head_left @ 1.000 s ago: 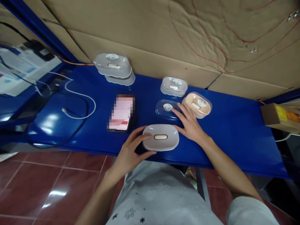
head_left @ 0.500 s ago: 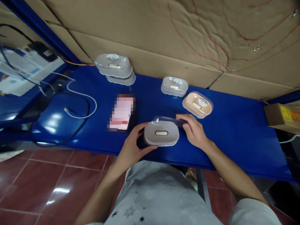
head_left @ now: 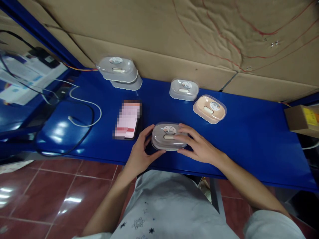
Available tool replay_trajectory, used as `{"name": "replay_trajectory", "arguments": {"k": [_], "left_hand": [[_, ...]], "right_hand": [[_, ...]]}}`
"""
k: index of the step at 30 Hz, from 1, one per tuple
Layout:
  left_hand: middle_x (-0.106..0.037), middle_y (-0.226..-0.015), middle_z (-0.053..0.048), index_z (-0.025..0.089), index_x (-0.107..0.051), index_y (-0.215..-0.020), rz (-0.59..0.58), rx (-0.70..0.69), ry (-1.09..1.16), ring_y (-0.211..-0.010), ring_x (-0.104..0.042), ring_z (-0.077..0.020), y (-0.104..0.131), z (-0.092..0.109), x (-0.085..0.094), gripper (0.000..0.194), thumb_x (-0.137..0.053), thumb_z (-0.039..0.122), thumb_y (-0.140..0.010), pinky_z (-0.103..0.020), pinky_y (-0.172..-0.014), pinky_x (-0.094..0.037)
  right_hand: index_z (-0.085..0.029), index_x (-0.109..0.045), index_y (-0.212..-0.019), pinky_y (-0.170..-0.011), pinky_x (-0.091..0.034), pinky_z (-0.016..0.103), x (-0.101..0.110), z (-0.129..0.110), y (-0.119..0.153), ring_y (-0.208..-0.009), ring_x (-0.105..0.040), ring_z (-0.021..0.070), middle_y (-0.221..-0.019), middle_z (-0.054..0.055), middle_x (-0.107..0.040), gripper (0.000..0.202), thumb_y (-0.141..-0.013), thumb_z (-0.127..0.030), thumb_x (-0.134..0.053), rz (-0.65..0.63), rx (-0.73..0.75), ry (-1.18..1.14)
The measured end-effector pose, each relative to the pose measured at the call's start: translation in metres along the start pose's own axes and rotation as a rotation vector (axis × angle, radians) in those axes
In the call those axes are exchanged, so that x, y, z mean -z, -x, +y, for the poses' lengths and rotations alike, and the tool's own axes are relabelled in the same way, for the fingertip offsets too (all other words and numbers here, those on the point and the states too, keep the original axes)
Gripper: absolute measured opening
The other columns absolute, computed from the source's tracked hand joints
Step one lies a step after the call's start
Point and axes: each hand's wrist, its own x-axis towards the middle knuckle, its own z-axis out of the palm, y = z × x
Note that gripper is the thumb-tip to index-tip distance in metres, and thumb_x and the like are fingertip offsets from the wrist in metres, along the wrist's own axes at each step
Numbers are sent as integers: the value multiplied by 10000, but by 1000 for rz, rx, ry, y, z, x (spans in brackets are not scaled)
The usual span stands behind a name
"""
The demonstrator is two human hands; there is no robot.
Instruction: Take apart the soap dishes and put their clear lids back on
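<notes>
Presently I have both hands on the grey soap box (head_left: 168, 136), which sits on the blue counter (head_left: 249, 139) close to its near edge, just right of the phone (head_left: 127, 119). My left hand (head_left: 139, 153) cups the box's left end, thumb and fingers spread partly open around the base. My right hand (head_left: 196, 146) lies over the right half, fingers extended flat across the clear lid (head_left: 164, 128), pressing rather than gripping. The lid sits on top of the grey base with its round sticker facing up.

Judgement: the step in hand is seating the lid onto the base. It appears aligned, though I cannot tell whether the rim has clicked home all round. The next move would call for even downward pressure along the rim while the left hand braces the base against sliding.

Orientation: the box lies flat, top up, its long axis running left to right, roughly parallel to the counter's front edge; the slot in the base follows the same line.

Also noted, well apart: a peach soap box (head_left: 209, 109), a small grey box (head_left: 183, 89), and a stacked pair (head_left: 119, 71) by the cardboard backing (head_left: 174, 39).
</notes>
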Motion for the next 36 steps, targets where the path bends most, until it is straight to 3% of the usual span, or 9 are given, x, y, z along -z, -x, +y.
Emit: {"name": "replay_trajectory", "arguments": {"k": [7,9,14,17,21,24,27,30,36], "left_hand": [[-436,-1724,-115,368,-446,-1621,-26,-1,-7,-1585,-457,-330,-1,5,-1,940,-936,327,-820,-506,-1274,-459],[-425,-1732,-111,364,-465,-1608,-14,10,50,-1591,-448,-323,-3,5,-2,933,-946,312,-809,-488,-1274,-459],[-577,-1592,-99,326,-541,-1539,14,50,206,-1485,-569,-280,-10,8,-8,820,-931,268,-821,-460,-1259,-471],[-563,-1604,-97,330,-547,-1517,22,145,356,-1431,-614,-271,-13,11,-10,849,-955,254,-776,-445,-1224,-501],[-644,-1532,-98,345,-468,-1593,16,406,672,-1366,-667,-284,-16,16,-8,971,-961,286,-759,-470,-1186,-536],[-745,-1378,-100,250,-650,-1439,-20,555,851,-1335,-686,-312,-18,22,-8,686,-920,352,-816,-487,-1184,-538],[-745,-1389,-98,219,-741,-1278,-62,576,949,-1341,-678,-352,-19,30,-13,438,-857,383,-889,-535,-1139,-571],[-747,-1388,-77,247,-717,-1307,-57,569,1031,-1303,-705,-334,-17,34,-19,392,-804,367,-944,-558,-1127,-575],[-777,-1304,-56,247,-708,-1296,-15,587,1079,-1183,-758,-254,-16,30,-24,382,-815,324,-937,-471,-1154,-554]], "right_hand": [[-326,-556,-1487,-1285,-435,652,-3,-1,-1,-1565,-471,319,-1504,100,-604,448,-1051,-293,-655,3,71,64],[-320,-553,-1490,-1273,-455,645,-3,-2,-2,-1553,-486,320,-1505,109,-599,457,-1047,-294,-663,25,65,55],[-299,-564,-1483,-1208,-538,594,-4,3,-1,-1490,-548,325,-1417,126,-621,498,-1012,-274,-724,128,56,5],[-311,-568,-1474,-1181,-561,594,-9,6,0,-1454,-578,327,-1383,117,-629,500,-1003,-277,-733,197,33,-29],[-349,-579,-1428,-1167,-554,633,-17,8,0,-1383,-626,331,-1357,95,-641,489,-977,-309,-766,263,16,-9],[-341,-573,-1411,-1166,-548,636,-18,8,1,-1380,-624,332,-1374,102,-628,487,-969,-299,-773,279,13,-25],[-341,-566,-1386,-1149,-553,638,-16,8,0,-1408,-605,343,-1421,112,-603,452,-976,-301,-752,281,-13,-42],[-340,-560,-1354,-1134,-551,652,-12,10,0,-1420,-597,356,-1446,112,-607,409,-983,-315,-730,273,-35,-48],[-331,-571,-1309,-1092,-565,624,-10,13,2,-1361,-633,347,-1379,101,-668,424,-949,-349,-793,263,-14,-4]]}}
